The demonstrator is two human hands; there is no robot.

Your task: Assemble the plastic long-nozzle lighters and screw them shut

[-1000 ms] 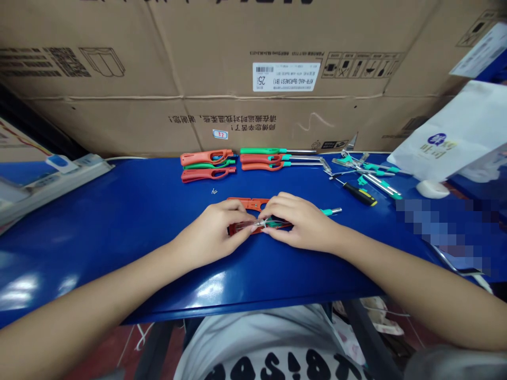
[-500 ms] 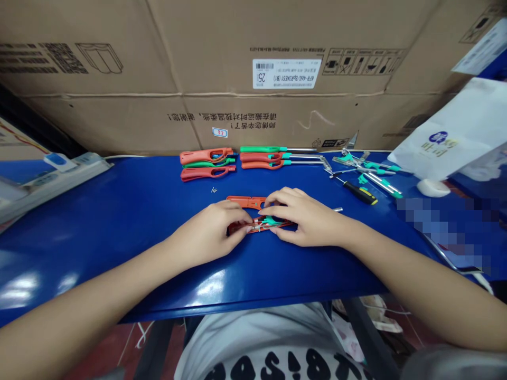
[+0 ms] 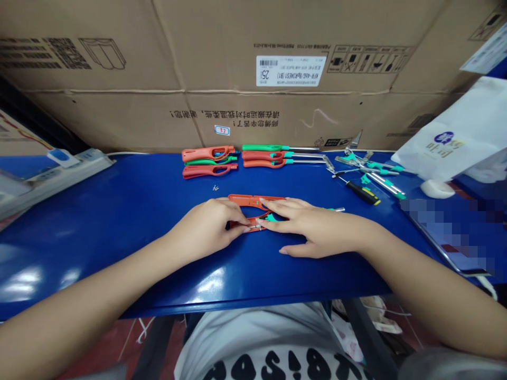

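Note:
An opened orange lighter shell with white and turquoise inner parts (image 3: 256,225) lies on the blue table in front of me. Its metal tube (image 3: 339,209) sticks out past my knuckles on the right. My left hand (image 3: 209,224) is closed, thumb and fingers pinching the left end of this lighter. My right hand (image 3: 317,227) is spread flat over the right portion, fingertips resting on the inner parts and its thumb apart on the table side. Just behind lies the matching orange shell half (image 3: 241,200), partly covered by my right fingers.
Lighter handles (image 3: 208,170) and lighters with metal tubes (image 3: 263,156) lie in stacks along the cardboard box (image 3: 138,121). Small screws (image 3: 215,188) sit mid-table. At right are a screwdriver (image 3: 363,192), loose tubes (image 3: 382,179), a white bag (image 3: 439,137) and a phone (image 3: 447,232). A power strip (image 3: 79,174) stands left.
My right hand has opened from a curled grip to stretched fingers, its thumb moving off the lighter toward me. The left hand keeps its pinch. The view has shifted slightly.

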